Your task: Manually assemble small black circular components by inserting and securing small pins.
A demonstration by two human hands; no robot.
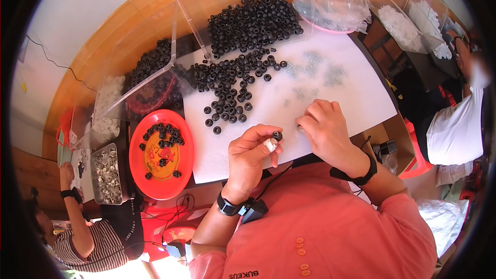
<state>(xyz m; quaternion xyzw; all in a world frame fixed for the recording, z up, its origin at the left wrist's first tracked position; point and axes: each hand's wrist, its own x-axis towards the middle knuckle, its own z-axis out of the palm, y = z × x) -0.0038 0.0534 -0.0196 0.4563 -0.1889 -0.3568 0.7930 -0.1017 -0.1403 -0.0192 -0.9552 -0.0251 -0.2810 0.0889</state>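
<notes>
My left hand (247, 157) is closed round a small black ring-like part (277, 136) with a hole in its end. A small white piece (270, 145) shows at the thumb of the same hand; whether it is held or wrapped on the thumb, I cannot tell. Just to the right, my right hand (328, 132) is bent over the white sheet (356, 108), its fingers pinched together; anything between them is hidden. Beyond it, tiny silvery-grey pieces (335, 75) are scattered in patches. Many loose black parts (227, 104) like these lie at the sheet's far left.
A clear bin of black parts (253, 20) stands at the back. On the left are a red plate (138, 175) with several black parts and a metal tray (123, 196) of small metal pieces. Co-workers sit left, in a striped shirt (70, 245), and right, in a white sleeve (454, 134).
</notes>
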